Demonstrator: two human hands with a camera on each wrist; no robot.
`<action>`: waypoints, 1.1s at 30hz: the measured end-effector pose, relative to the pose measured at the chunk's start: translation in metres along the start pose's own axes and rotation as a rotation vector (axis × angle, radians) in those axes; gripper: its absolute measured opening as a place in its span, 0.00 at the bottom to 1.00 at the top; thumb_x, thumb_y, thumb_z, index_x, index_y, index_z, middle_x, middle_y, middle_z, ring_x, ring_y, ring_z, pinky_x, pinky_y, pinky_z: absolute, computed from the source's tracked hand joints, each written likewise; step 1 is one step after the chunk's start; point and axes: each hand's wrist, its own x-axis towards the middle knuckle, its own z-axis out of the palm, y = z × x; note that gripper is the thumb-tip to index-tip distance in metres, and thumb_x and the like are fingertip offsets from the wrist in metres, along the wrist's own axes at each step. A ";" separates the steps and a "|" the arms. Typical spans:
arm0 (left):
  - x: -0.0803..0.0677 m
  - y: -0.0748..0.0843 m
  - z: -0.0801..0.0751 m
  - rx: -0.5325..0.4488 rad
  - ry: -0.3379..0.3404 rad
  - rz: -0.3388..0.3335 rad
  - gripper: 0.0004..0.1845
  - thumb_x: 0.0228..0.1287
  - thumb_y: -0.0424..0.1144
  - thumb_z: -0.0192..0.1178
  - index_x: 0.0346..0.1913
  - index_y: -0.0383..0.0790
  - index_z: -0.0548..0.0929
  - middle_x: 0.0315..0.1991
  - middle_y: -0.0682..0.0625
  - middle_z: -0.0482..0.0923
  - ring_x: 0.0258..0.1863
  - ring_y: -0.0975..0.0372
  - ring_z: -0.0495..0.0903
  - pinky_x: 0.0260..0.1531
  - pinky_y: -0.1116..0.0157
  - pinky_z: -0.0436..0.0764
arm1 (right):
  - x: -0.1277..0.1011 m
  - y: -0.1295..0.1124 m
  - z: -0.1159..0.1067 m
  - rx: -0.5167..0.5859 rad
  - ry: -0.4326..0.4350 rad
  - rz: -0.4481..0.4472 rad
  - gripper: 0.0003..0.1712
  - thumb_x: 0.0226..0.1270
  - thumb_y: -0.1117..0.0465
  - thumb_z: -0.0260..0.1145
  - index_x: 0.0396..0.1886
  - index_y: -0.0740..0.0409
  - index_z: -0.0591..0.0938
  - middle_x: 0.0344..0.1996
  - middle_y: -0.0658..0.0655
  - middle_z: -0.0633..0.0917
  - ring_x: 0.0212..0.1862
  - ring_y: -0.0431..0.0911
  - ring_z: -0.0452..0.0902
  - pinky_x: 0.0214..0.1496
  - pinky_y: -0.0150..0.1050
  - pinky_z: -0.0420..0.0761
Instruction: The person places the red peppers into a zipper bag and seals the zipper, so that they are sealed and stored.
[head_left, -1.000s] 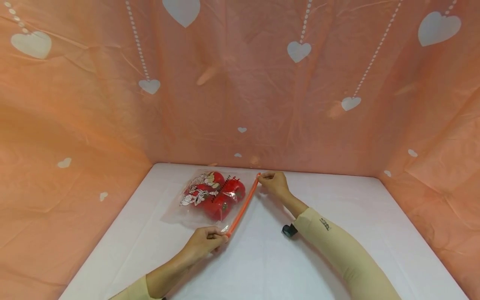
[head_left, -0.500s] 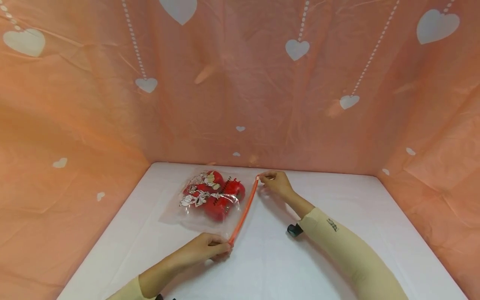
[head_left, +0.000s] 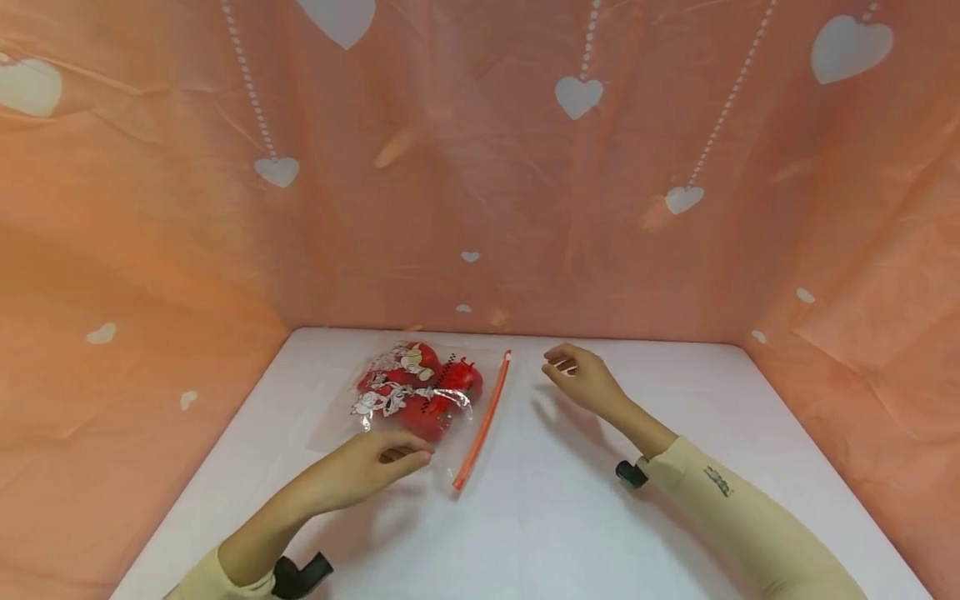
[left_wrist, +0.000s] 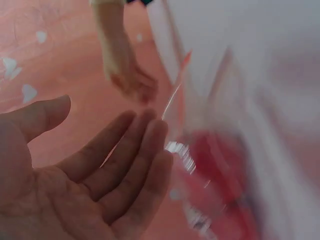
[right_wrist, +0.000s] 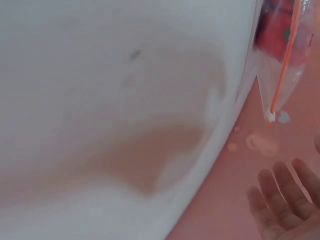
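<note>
A clear zip bag (head_left: 420, 398) with an orange zip strip (head_left: 482, 421) lies flat on the white table (head_left: 540, 517); several red fruits (head_left: 435, 400) and a printed wrapper are inside. My left hand (head_left: 367, 468) hovers just above the bag's near corner, fingers straight and spread, holding nothing; the left wrist view shows the bare palm (left_wrist: 85, 175) with the blurred bag (left_wrist: 220, 180) beyond. My right hand (head_left: 581, 377) is a little right of the strip's far end, fingers relaxed and empty. In the right wrist view the strip's white end (right_wrist: 271, 116) hangs apart from the fingertips (right_wrist: 280, 200).
Orange cloth with white hearts (head_left: 480, 167) walls the table at the back and both sides. Bare white tabletop stretches in front of and to the right of the bag. Black wrist camera mounts (head_left: 628, 473) show at both sleeves.
Both hands have let go of the orange zip strip. The right hand moved off to the right; the left hand drew back left over the bag's corner. The bag now lies flat.
</note>
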 end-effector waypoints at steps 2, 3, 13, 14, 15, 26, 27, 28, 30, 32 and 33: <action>0.002 0.003 -0.009 0.053 0.055 -0.019 0.19 0.79 0.50 0.64 0.58 0.40 0.89 0.51 0.52 0.90 0.52 0.55 0.87 0.55 0.50 0.85 | -0.008 0.002 -0.008 -0.045 0.001 -0.019 0.17 0.78 0.58 0.70 0.58 0.63 0.85 0.54 0.63 0.89 0.57 0.60 0.85 0.63 0.58 0.81; 0.004 0.004 -0.013 0.071 0.077 -0.030 0.19 0.79 0.50 0.64 0.59 0.40 0.89 0.51 0.51 0.90 0.52 0.54 0.87 0.55 0.48 0.85 | -0.013 0.003 -0.012 -0.068 0.003 -0.022 0.18 0.78 0.58 0.70 0.59 0.63 0.85 0.55 0.63 0.89 0.59 0.60 0.85 0.64 0.59 0.80; 0.021 -0.018 -0.036 0.359 0.280 -0.113 0.31 0.75 0.61 0.65 0.68 0.42 0.85 0.66 0.38 0.83 0.68 0.38 0.78 0.64 0.32 0.73 | -0.054 0.012 -0.041 -0.253 -0.011 -0.014 0.28 0.78 0.49 0.70 0.70 0.58 0.80 0.68 0.62 0.82 0.73 0.64 0.74 0.73 0.64 0.71; 0.023 -0.021 -0.037 0.387 0.299 -0.105 0.31 0.75 0.60 0.65 0.68 0.41 0.84 0.67 0.38 0.82 0.69 0.38 0.77 0.65 0.32 0.73 | -0.057 0.013 -0.042 -0.269 -0.008 -0.027 0.29 0.78 0.49 0.70 0.71 0.58 0.80 0.69 0.63 0.82 0.73 0.65 0.73 0.74 0.64 0.70; 0.024 -0.024 -0.039 0.417 0.315 -0.091 0.32 0.75 0.60 0.65 0.68 0.40 0.84 0.67 0.36 0.81 0.70 0.37 0.76 0.67 0.32 0.71 | -0.060 0.015 -0.044 -0.282 -0.004 -0.042 0.30 0.77 0.49 0.70 0.72 0.59 0.79 0.69 0.64 0.81 0.73 0.65 0.73 0.75 0.64 0.68; 0.035 -0.061 -0.044 0.608 0.364 -0.007 0.39 0.72 0.60 0.66 0.76 0.38 0.76 0.77 0.34 0.70 0.78 0.36 0.65 0.77 0.31 0.50 | -0.084 0.025 -0.053 -0.416 -0.002 -0.066 0.44 0.77 0.38 0.66 0.83 0.55 0.67 0.82 0.67 0.64 0.83 0.68 0.53 0.83 0.70 0.42; 0.036 -0.064 -0.044 0.613 0.358 -0.010 0.40 0.72 0.61 0.65 0.77 0.39 0.74 0.78 0.34 0.68 0.78 0.35 0.63 0.77 0.30 0.48 | -0.085 0.025 -0.054 -0.425 -0.007 -0.061 0.45 0.77 0.37 0.66 0.84 0.54 0.66 0.83 0.67 0.63 0.84 0.68 0.51 0.82 0.70 0.40; 0.036 -0.066 -0.044 0.618 0.351 -0.015 0.41 0.72 0.63 0.63 0.79 0.40 0.73 0.79 0.34 0.66 0.79 0.34 0.61 0.77 0.30 0.47 | -0.087 0.026 -0.054 -0.437 -0.013 -0.056 0.45 0.77 0.37 0.66 0.84 0.53 0.65 0.83 0.67 0.62 0.84 0.68 0.49 0.82 0.71 0.39; 0.036 -0.071 -0.044 0.626 0.331 -0.027 0.44 0.73 0.66 0.61 0.81 0.43 0.69 0.82 0.34 0.61 0.81 0.33 0.56 0.77 0.28 0.43 | -0.089 0.029 -0.055 -0.452 -0.026 -0.047 0.47 0.76 0.36 0.65 0.85 0.52 0.64 0.84 0.67 0.59 0.85 0.69 0.46 0.81 0.72 0.36; 0.035 -0.075 -0.044 0.634 0.310 -0.039 0.46 0.72 0.68 0.60 0.83 0.45 0.66 0.84 0.34 0.57 0.82 0.32 0.53 0.76 0.27 0.41 | -0.091 0.031 -0.055 -0.464 -0.043 -0.031 0.48 0.76 0.34 0.65 0.86 0.50 0.62 0.85 0.67 0.57 0.85 0.70 0.43 0.81 0.72 0.35; 0.034 -0.077 -0.044 0.639 0.303 -0.042 0.46 0.72 0.69 0.59 0.84 0.46 0.65 0.84 0.34 0.56 0.82 0.31 0.51 0.75 0.26 0.40 | -0.092 0.033 -0.055 -0.470 -0.051 -0.023 0.49 0.76 0.33 0.65 0.86 0.49 0.62 0.86 0.66 0.55 0.85 0.70 0.41 0.81 0.73 0.34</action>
